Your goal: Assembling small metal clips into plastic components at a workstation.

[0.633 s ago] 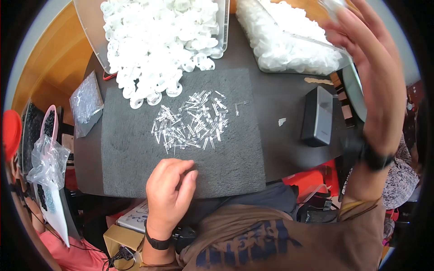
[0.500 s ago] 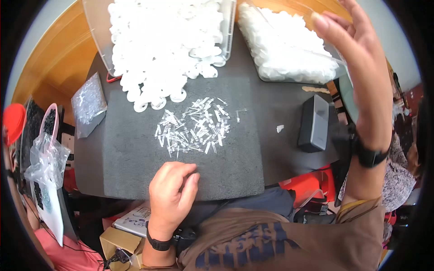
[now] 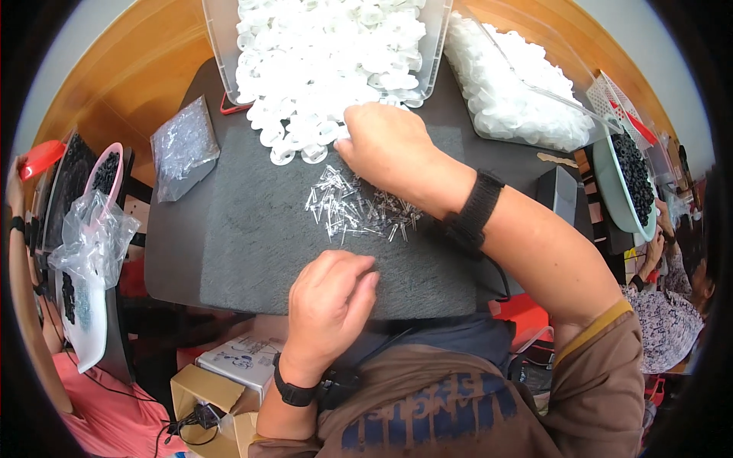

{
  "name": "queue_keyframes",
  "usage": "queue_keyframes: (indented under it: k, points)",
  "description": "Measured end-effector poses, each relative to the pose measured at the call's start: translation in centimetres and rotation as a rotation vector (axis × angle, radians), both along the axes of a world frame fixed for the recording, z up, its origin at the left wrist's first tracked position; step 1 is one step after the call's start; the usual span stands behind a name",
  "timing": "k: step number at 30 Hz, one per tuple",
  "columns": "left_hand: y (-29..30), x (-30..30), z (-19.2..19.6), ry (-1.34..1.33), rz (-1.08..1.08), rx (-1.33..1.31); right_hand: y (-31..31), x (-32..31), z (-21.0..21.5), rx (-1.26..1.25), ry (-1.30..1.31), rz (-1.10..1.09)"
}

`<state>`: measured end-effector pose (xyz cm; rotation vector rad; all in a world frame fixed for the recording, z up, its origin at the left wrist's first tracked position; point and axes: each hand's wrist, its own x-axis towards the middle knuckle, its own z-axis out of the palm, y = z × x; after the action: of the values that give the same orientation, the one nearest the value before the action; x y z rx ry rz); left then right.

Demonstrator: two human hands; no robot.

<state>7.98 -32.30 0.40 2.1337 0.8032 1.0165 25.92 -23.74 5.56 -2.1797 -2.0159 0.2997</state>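
Observation:
My right hand (image 3: 389, 145) reaches over the near edge of a heap of white round plastic parts (image 3: 305, 114), some with a hole. Its fingers curl downward and are mostly hidden; a bit of white part shows at thumb and forefinger. Under that wrist lies a scatter of small clear plastic pins (image 3: 336, 206) on a dark grey mat (image 3: 252, 252). My left hand (image 3: 328, 294) hovers at the mat's near side, fingers curled and thumb close to the forefinger. Whatever it may hold is hidden.
A clear bin (image 3: 439, 46) spills the heap. Right of it lies a clear container (image 3: 527, 91) of white parts. A grey-black box (image 3: 557, 191), a bowl of black parts (image 3: 634, 183) and a bag of clear pieces (image 3: 183, 149) flank the mat. People work at both sides.
My right hand has come down from the upper right to the front of the white heap. My left hand keeps its curled pose near the mat's front. The view has shifted.

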Motion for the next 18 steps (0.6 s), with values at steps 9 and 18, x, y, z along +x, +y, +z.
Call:
queue_keyframes:
  k: [9, 18]
  points:
    - [0.1, -0.8, 0.4, -0.092, -0.02, -0.113, 0.4, 0.5, -1.7, 0.314, 0.137, 0.099]
    - [0.2, -0.9, 0.6, -0.042, 0.009, -0.155, -9.6, 0.8, 3.0, 0.115, 1.485, -0.184]
